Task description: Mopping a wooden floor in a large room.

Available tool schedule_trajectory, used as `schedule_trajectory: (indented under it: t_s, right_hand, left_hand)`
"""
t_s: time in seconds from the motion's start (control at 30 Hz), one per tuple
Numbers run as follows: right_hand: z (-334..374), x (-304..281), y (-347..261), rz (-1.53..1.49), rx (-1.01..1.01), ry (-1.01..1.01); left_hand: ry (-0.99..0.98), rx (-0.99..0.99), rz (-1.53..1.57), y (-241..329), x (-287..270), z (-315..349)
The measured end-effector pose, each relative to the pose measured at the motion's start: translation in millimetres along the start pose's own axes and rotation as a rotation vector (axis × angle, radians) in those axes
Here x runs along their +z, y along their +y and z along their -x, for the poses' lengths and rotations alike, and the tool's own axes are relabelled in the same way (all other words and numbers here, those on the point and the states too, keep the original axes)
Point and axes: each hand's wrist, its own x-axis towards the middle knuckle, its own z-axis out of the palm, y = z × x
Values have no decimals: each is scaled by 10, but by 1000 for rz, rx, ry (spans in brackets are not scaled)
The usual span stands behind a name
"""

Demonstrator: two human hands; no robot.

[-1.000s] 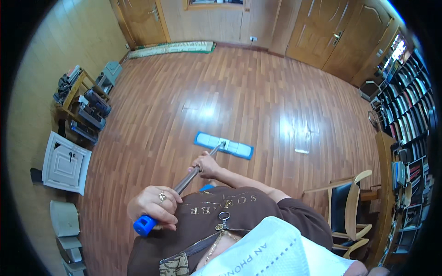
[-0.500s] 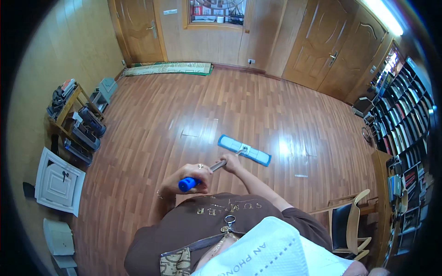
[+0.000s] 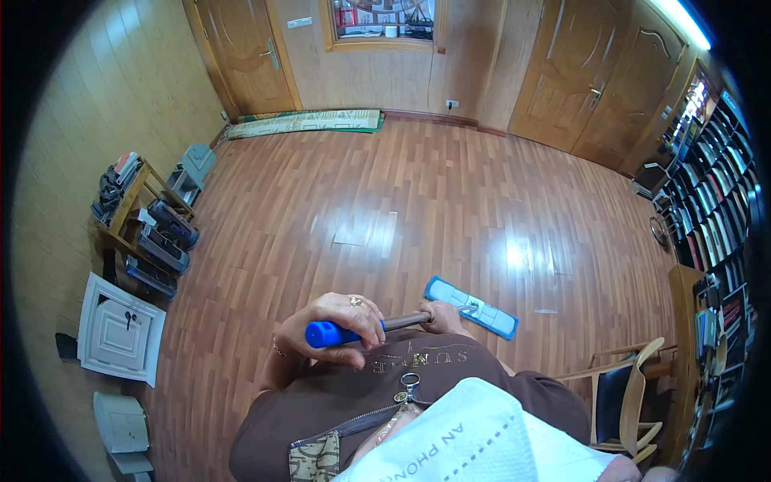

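Note:
A flat mop with a blue head lies on the wood-pattern floor, ahead and to the right of my body. Its metal pole slants back toward me and ends in a bright blue grip. My left hand, with a ring on one finger, is closed around the pole just by the blue grip. Lower down, my right hand is wrapped round the pole close to the mop head. My brown top hides part of the right forearm.
A wooden chair with a black back stands at the right, near tall shelves. Along the left wall are a wooden rack and a white cabinet. A rolled mat lies by the far wall, left of double doors.
The mop head has slid to the right and nearer to me. My right hand has come in closer to my body, and the pole now lies more level across the picture.

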Motion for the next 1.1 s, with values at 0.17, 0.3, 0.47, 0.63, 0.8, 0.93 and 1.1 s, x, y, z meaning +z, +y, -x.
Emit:
schedule_trajectory:
  t_s: [0.17, 0.3, 0.47, 0.63, 0.8, 0.93, 1.1]
  right_hand:
    - [-266, -275, 333, 53, -42, 127]
    - [-594, -501, 916, 39, 14, 179]
    - [-1188, -602, 1958, -39, -30, 243]
    - [-1634, -821, 2358, -1, 91, 43]
    - [-2100, -865, 2252, 33, -80, -121]
    - [-2303, -813, 1719, -8, -268, -181]
    - [-2299, -1214, 978, -160, -548, -466]
  left_hand:
    - [44, 8, 16, -323, -68, -474]
    - [54, -34, -53, -739, -62, -988]
    - [119, -105, -107, -1519, -86, -1485]
    - [158, -168, -162, -1966, -128, -1750]
    - [246, -147, -253, -1722, -392, -1889]
    - [425, -111, -265, -1283, -587, -1975]
    - [409, 93, -329, -828, -557, -2037]
